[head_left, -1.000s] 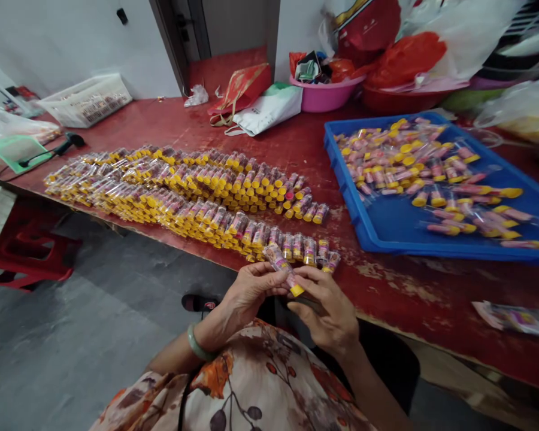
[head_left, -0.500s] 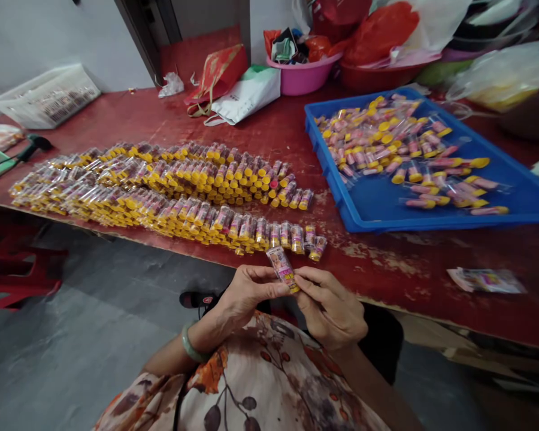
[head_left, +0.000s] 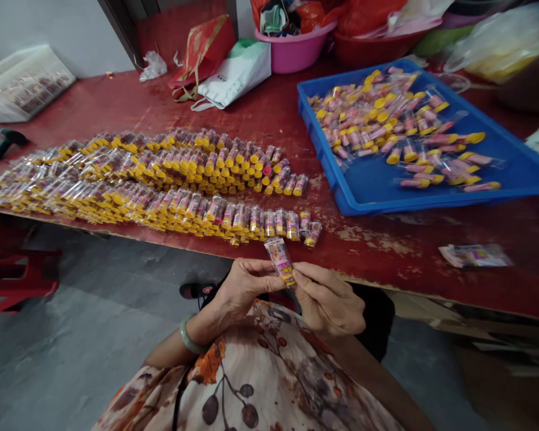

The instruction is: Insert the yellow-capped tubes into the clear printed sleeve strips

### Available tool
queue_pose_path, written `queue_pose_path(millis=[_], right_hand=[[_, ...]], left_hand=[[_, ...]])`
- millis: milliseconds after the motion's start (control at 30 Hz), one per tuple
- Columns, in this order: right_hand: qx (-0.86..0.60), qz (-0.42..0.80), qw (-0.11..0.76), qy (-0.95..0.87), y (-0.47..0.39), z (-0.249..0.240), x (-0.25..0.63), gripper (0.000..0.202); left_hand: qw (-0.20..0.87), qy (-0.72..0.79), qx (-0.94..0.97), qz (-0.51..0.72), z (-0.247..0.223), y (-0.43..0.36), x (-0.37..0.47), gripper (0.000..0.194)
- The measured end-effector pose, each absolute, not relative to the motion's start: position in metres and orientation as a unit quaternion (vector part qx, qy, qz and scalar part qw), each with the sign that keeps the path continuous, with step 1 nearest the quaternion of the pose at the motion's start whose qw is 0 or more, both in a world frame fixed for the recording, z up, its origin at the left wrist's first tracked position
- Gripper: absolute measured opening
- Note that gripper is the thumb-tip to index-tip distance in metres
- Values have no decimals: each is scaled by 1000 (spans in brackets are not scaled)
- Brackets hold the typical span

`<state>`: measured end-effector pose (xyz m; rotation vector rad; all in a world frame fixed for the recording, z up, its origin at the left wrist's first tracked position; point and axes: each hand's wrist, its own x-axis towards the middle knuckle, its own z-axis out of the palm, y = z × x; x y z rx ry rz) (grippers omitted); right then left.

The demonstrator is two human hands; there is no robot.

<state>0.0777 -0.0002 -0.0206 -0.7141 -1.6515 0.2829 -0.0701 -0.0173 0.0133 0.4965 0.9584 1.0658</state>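
Between my two hands is a small clear tube (head_left: 279, 261) with a printed pink and purple wrapper and a yellow cap at its lower end. My left hand (head_left: 247, 286) pinches its left side between thumb and fingers. On the right, my right hand (head_left: 330, 298) grips the capped end with thumb and forefinger. Just beyond, at the table's near edge, lie long stacked rows of wrapped tubes (head_left: 184, 206) with yellow caps. A blue tray (head_left: 359, 208) at the right bears a heap of yellow-capped tubes (head_left: 377, 120) with pink contents and no printed wrapper visible.
A flat stack of printed wrappers (head_left: 476, 255) lies on the red table (head_left: 404, 239) at the right. Behind are a white bag (head_left: 238, 75), a red bag (head_left: 211, 51) and a pink basin (head_left: 296, 52). A red stool (head_left: 22, 278) stands at the lower left.
The view has shifted slightly, so the table and its contents sit higher and a little further left. Both hands keep hold of the same tube, which looks a little more upright.
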Motion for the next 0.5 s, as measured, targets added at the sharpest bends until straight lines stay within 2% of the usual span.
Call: queue_pose_path(millis=[500], right_hand=[[-313, 79, 599, -733, 2, -23, 78, 41]], left_hand=[[732, 430, 225, 479, 11, -17, -71, 32]])
